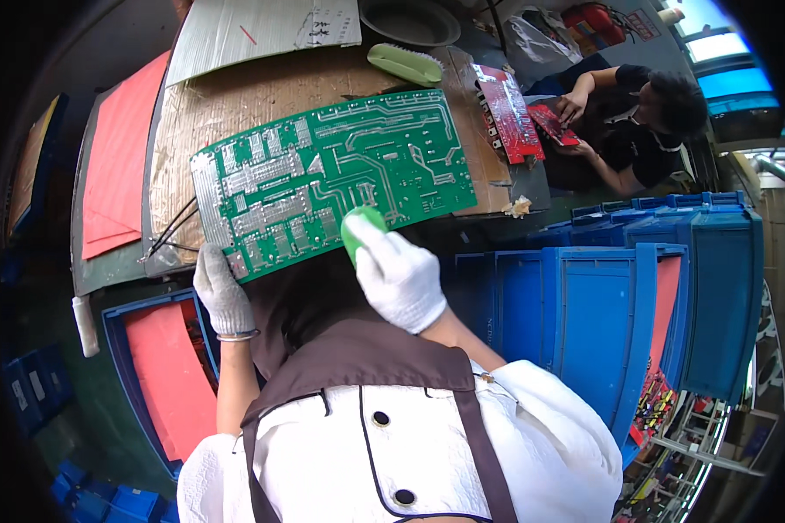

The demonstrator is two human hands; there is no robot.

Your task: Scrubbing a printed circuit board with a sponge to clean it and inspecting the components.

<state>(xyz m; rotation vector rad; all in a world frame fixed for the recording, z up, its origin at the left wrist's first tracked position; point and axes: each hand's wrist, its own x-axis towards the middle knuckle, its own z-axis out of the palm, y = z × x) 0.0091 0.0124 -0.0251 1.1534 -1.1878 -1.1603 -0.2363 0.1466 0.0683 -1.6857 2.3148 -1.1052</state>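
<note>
Cardboard-covered workbench [235, 105], blue crates [584, 305], bright window [715, 44].

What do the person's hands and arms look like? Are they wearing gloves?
Yes. Both hands wear knitted gloves: the left hand has a greyish one with a thin bangle at the wrist, and the right hand has a white one. The forearms are bare. Short white sleeves puff at the shoulders, on a white top with dark brown trim and dark buttons.

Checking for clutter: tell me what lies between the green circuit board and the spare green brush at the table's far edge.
In the head view, only bare brown cardboard lies between the green circuit board and the spare green brush.
</note>
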